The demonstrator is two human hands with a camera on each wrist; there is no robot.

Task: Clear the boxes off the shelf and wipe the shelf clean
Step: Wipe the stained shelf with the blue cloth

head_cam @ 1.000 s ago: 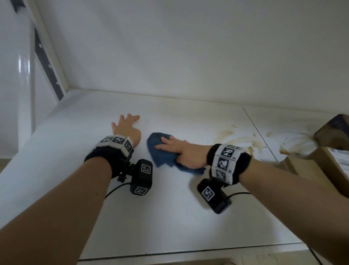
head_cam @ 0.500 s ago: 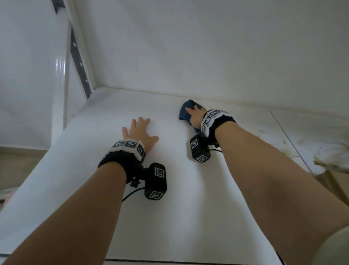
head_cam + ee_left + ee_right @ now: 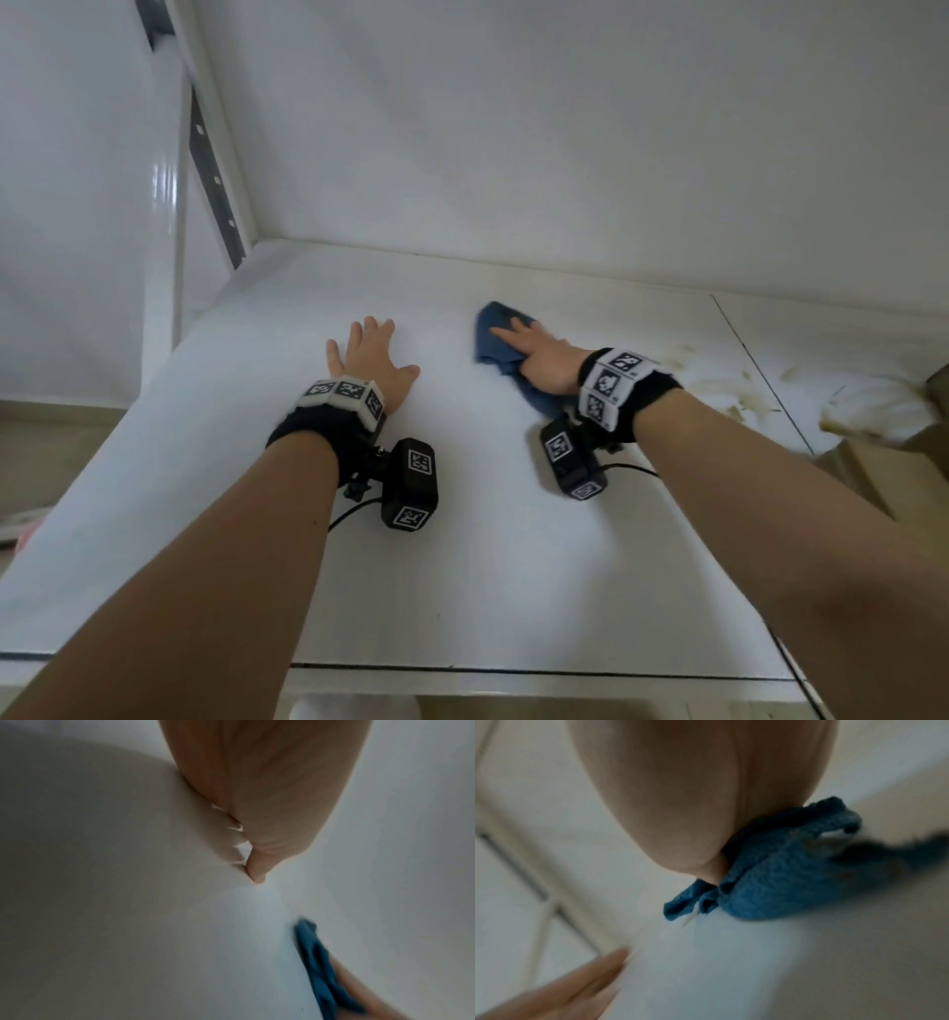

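Cloth [image 3: 500, 339] soft, limp, light; lies bunched on shelf [image 3: 462, 565] under right hand [image 3: 544, 360], fingers spread, pressing flat. Left hand [image 3: 372, 360] splayed flat, empty. Best gathered mid-bunch.

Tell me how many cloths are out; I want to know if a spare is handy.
1: a blue cloth on the white shelf, pressed under the right hand. Others may lie beyond the frame.
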